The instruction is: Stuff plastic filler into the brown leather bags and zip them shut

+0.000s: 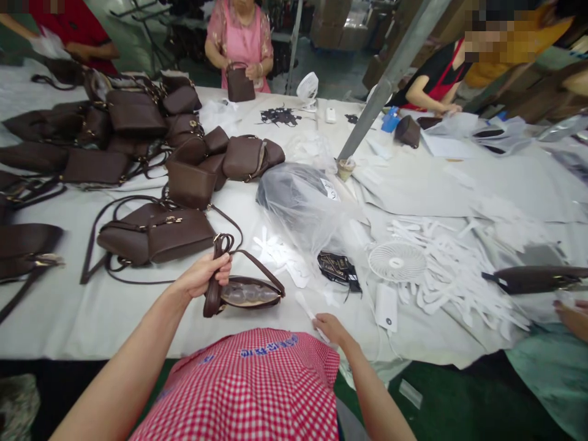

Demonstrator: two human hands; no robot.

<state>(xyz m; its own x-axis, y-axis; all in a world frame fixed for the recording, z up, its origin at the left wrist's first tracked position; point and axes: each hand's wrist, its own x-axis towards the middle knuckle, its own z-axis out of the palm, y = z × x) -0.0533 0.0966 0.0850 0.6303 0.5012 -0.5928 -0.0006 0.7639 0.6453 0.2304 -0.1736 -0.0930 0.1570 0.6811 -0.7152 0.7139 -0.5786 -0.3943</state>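
Note:
My left hand [206, 274] is closed around a bundled dark brown strap [212, 294]. The strap belongs to a small brown bag [252, 292] whose top is unzipped, with clear plastic showing inside. My right hand [329, 326] pinches a thin white strip [312, 311] near the table's front edge, right of the bag. Behind my left hand lies a larger brown bag [156, 236] with long looped straps. A clear plastic bag [301, 196] with dark contents rests beyond the small bag, and a black pouch with gold print [337, 269] lies beside it.
Many brown bags [135, 113] are piled at the left. White strips [450, 275], a small white fan [397, 261] and a white power bank [386, 306] lie at the right. A metal pole [390, 79] rises from the table [422, 196]. Several people work around it.

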